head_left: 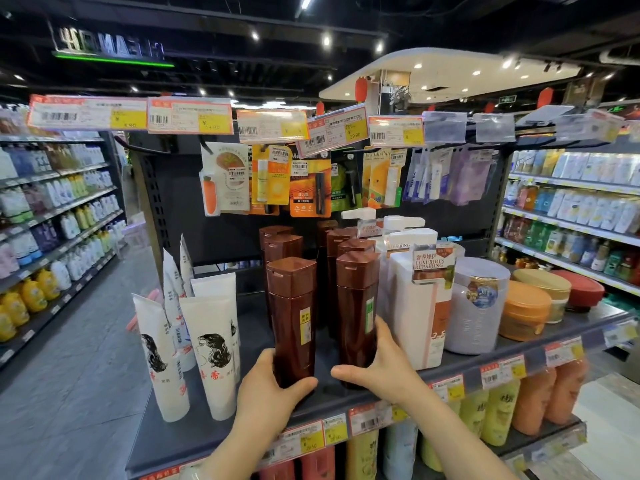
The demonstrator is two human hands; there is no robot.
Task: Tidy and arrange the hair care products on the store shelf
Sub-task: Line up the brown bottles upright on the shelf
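Two tall brown bottles stand at the front of the dark shelf. My left hand grips the base of the left brown bottle, thumb across its front. My right hand holds the lower part of the right brown bottle, fingers along its right side and thumb at its base. More brown bottles stand in rows behind them. White tubes with a woman's head drawn on them stand to the left. White pump bottles stand to the right.
Round tubs, pale, orange and red, fill the shelf's right end. Small carded items hang on pegs above, under price tags. Orange and yellow bottles stand on the shelf below. An aisle floor runs along the left.
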